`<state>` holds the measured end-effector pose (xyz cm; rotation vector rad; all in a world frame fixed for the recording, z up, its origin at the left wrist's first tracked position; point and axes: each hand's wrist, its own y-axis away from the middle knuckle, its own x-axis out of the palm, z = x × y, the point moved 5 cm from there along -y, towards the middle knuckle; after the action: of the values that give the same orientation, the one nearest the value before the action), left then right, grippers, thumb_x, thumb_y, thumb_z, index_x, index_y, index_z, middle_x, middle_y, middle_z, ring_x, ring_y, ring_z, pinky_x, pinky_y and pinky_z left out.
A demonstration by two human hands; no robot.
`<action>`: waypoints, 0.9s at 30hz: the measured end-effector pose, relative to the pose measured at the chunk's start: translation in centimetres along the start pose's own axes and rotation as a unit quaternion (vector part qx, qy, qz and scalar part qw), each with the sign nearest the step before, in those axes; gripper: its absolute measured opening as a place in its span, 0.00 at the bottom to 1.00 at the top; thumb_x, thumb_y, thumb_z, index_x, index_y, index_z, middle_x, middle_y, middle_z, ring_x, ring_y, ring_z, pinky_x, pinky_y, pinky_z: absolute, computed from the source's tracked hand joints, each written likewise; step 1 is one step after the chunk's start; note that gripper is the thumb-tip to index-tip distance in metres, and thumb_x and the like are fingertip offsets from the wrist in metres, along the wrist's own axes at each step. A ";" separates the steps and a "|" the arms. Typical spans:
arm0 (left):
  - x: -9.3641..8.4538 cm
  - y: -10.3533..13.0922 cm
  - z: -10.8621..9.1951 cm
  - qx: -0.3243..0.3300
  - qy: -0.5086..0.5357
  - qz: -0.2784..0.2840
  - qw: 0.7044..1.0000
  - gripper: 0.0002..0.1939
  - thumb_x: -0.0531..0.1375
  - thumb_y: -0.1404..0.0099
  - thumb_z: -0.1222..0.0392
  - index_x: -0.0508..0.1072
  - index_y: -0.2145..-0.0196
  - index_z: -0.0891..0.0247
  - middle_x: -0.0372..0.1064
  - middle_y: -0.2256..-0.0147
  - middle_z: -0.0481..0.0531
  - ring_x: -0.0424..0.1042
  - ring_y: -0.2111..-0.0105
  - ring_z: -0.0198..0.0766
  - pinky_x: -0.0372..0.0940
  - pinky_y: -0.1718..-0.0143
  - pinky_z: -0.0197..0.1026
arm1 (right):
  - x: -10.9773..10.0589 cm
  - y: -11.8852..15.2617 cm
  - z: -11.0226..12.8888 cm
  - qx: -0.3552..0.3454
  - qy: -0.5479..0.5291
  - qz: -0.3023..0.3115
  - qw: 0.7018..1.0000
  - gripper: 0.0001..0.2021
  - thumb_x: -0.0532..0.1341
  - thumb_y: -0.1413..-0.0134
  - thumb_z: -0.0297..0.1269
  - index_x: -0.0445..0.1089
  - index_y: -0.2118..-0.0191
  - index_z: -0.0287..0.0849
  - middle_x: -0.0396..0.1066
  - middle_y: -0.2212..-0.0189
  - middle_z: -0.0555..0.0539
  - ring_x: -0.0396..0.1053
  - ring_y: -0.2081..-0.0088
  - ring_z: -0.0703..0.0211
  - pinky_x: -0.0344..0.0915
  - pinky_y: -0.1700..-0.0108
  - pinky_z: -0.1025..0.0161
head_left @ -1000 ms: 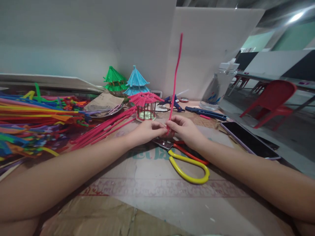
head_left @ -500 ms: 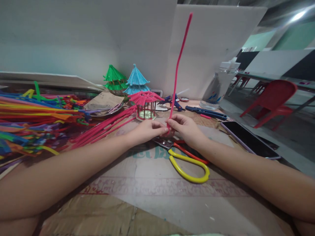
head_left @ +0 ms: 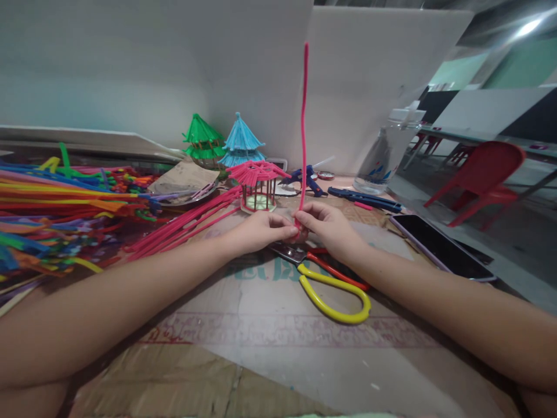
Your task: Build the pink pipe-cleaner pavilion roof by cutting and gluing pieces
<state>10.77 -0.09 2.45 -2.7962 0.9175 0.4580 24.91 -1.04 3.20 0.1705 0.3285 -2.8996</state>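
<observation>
A long pink pipe cleaner (head_left: 304, 128) stands nearly upright above my hands. Its lower end is pinched between the fingertips of my left hand (head_left: 268, 229) and my right hand (head_left: 324, 223), which almost meet. Just below them lies a pair of scissors (head_left: 335, 287) with one yellow and one red handle; its blades run partly under my left hand. Behind my left hand stands a small pavilion (head_left: 258, 174) with a pink pipe-cleaner roof on thin brown posts. Loose pink pipe cleaners (head_left: 187, 223) lie to the left of it.
Multicoloured pipe cleaners (head_left: 65, 197) are heaped at the left. Green (head_left: 202, 133) and blue (head_left: 239, 139) pavilion roofs stand at the back. A blue glue gun (head_left: 308, 180), a dark utility knife (head_left: 365, 198), a clear bottle (head_left: 378, 157) and a phone (head_left: 441, 247) sit along the right.
The pipe cleaner's upper end has swung left, from a rightward lean to nearly vertical. Both hands stay in about the same place, still pinching its lower end.
</observation>
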 end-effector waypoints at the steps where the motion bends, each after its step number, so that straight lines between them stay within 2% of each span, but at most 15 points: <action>1: 0.0 -0.1 0.1 0.001 0.001 0.002 1.000 0.13 0.63 0.39 0.53 0.78 0.68 0.68 0.76 0.69 0.53 0.72 0.71 0.34 0.64 0.67 0.37 | 0.0 0.0 0.0 -0.001 0.002 0.000 1.000 0.16 0.67 0.52 0.50 0.68 0.69 0.42 0.69 0.77 0.54 0.67 0.77 0.65 0.66 0.73 0.66; 5: -0.2 -0.2 0.4 -0.001 0.002 0.000 1.000 0.15 0.64 0.40 0.51 0.78 0.69 0.68 0.76 0.69 0.54 0.72 0.71 0.35 0.63 0.67 0.37 | -0.1 0.0 0.1 -0.004 0.004 0.000 1.000 0.16 0.67 0.52 0.50 0.68 0.69 0.42 0.69 0.77 0.54 0.67 0.77 0.64 0.66 0.73 0.65; 11: 0.0 0.0 -0.1 0.001 -0.002 0.003 1.000 0.12 0.63 0.38 0.54 0.79 0.67 0.67 0.76 0.68 0.52 0.71 0.71 0.33 0.62 0.68 0.35 | 0.0 0.0 0.0 0.003 -0.004 0.002 1.000 0.15 0.67 0.53 0.49 0.68 0.69 0.42 0.69 0.77 0.54 0.68 0.76 0.64 0.66 0.73 0.65; 19: -0.1 0.1 0.0 -0.001 -0.020 -0.003 1.000 0.15 0.63 0.39 0.50 0.79 0.66 0.67 0.76 0.68 0.52 0.71 0.71 0.34 0.61 0.69 0.35 | -0.1 0.0 0.2 0.002 0.003 -0.010 1.000 0.16 0.68 0.55 0.49 0.69 0.70 0.41 0.69 0.78 0.54 0.67 0.77 0.65 0.65 0.73 0.66; 27: 0.0 0.2 -0.3 0.006 -0.023 -0.011 1.000 0.12 0.62 0.38 0.53 0.77 0.69 0.67 0.74 0.71 0.51 0.70 0.72 0.33 0.62 0.70 0.35 | -0.1 0.0 0.1 0.009 -0.010 -0.006 1.000 0.17 0.69 0.56 0.50 0.70 0.69 0.41 0.70 0.77 0.53 0.66 0.76 0.65 0.65 0.72 0.66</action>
<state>10.71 -0.33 2.72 -2.7695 0.8759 0.5108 24.98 -1.04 3.30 0.1437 0.3021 -2.9146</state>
